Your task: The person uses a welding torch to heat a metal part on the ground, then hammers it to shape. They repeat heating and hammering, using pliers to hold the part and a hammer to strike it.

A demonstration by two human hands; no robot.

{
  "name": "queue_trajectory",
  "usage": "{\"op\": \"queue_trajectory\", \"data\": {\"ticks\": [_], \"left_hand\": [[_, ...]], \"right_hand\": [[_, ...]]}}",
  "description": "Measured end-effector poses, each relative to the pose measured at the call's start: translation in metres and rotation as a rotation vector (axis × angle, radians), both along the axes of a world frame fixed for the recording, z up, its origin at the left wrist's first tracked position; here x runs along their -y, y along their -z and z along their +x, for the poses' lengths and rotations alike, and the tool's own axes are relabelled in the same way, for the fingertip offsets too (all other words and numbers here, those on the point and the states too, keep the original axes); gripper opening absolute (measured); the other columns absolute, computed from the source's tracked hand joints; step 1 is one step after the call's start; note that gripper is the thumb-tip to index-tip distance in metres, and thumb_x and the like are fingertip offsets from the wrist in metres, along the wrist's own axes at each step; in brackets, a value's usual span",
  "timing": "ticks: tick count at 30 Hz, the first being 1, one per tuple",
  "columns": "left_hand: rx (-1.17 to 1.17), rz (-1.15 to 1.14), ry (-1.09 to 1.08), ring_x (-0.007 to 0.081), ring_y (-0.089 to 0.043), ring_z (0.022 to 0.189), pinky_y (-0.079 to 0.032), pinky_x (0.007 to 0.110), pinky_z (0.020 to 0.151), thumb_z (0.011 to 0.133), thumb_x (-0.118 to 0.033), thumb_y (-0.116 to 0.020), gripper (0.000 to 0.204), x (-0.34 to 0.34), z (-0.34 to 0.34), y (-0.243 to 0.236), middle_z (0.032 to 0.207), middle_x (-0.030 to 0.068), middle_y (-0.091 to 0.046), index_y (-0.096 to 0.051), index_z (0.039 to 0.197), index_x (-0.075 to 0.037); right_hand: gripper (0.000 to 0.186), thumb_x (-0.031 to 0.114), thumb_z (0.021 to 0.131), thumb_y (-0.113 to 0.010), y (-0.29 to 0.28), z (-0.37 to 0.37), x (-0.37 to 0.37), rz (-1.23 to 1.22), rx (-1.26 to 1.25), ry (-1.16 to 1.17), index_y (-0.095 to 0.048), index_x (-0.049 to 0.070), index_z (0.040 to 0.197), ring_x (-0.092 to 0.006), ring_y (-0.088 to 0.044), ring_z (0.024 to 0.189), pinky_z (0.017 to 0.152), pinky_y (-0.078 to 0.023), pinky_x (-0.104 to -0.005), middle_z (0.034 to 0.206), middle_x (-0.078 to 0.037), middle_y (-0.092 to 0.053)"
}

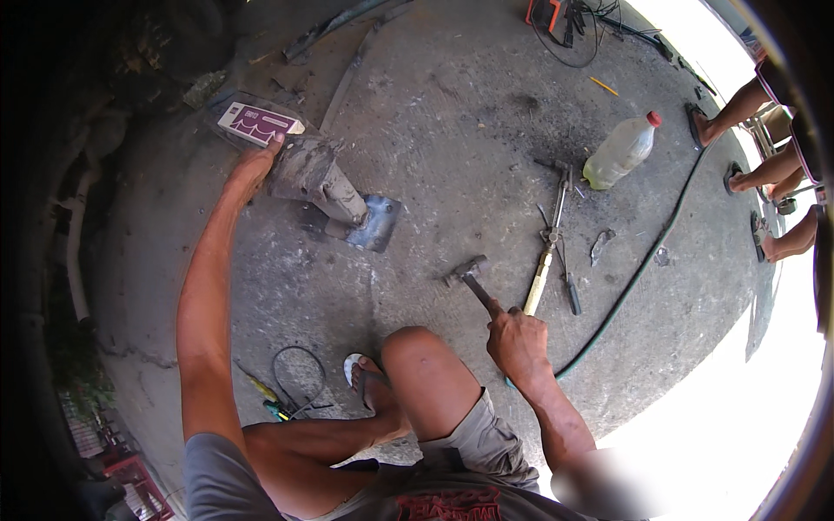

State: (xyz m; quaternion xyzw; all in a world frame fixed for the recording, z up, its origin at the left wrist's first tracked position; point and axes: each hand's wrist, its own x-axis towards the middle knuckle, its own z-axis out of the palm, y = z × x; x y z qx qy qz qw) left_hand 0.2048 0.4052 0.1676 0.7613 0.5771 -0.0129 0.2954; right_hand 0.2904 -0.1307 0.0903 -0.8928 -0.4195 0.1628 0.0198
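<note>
My left hand [255,165] is closed at the near side of a small purple-and-white box [250,122], thumb against it; its other fingers are partly hidden. Below the box, a tapered dusty metal piece [334,191] stands on a square steel plate [380,227]. My right hand [519,346] grips a hammer [466,273], its head just above or on the concrete floor. Beside it lies a cutting torch [543,269] with a pale yellow handle, near a plastic bottle [618,152] with a red cap and some liquid in it.
A green hose [647,256] curves along the right. People's legs and sandaled feet [747,117] line the right edge. Metal scraps [313,36], tools with cables [543,19] and a yellow pencil-like item [603,85] lie at the back. A wire loop [297,352] lies by my left foot.
</note>
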Motion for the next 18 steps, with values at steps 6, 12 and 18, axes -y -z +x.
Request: {"op": "queue_trajectory", "data": {"ticks": [6,12,18], "left_hand": [[-0.253,0.155,0.264,0.0429,-0.058,0.134,-0.048,0.049,0.110,0.058,-0.100,-0.064,0.143,0.041,0.037,-0.001,0.142,0.0375,-0.056,-0.056,0.137,0.019],[-0.375,0.077,0.326,0.0439,-0.054,0.137,-0.045,0.047,0.112,0.058,-0.097,-0.066,0.140,0.054,0.053,-0.013,0.147,0.0354,-0.053,-0.056,0.139,0.017],[-0.185,0.053,0.187,0.0406,-0.055,0.138,-0.043,0.044,0.114,0.064,-0.080,-0.082,0.126,0.055,0.041,-0.005,0.144,0.0336,-0.056,-0.054,0.142,0.015]], "right_hand": [[0.043,0.021,0.094,-0.069,0.002,-0.004,0.004,0.018,0.015,0.025,-0.066,0.011,0.136,-0.0287,-0.074,0.069,0.060,-0.058,-0.0404,0.082,-0.014,-0.073],[0.043,0.020,0.094,-0.069,0.006,-0.004,0.005,0.044,0.037,0.007,-0.066,0.009,0.135,-0.0272,-0.074,0.068,0.058,-0.057,-0.0395,0.082,-0.013,-0.072],[0.046,0.019,0.094,-0.064,0.006,-0.008,0.006,0.003,0.050,-0.016,-0.064,0.007,0.138,-0.0251,-0.074,0.069,0.059,-0.057,-0.0376,0.085,-0.012,-0.072]]}}
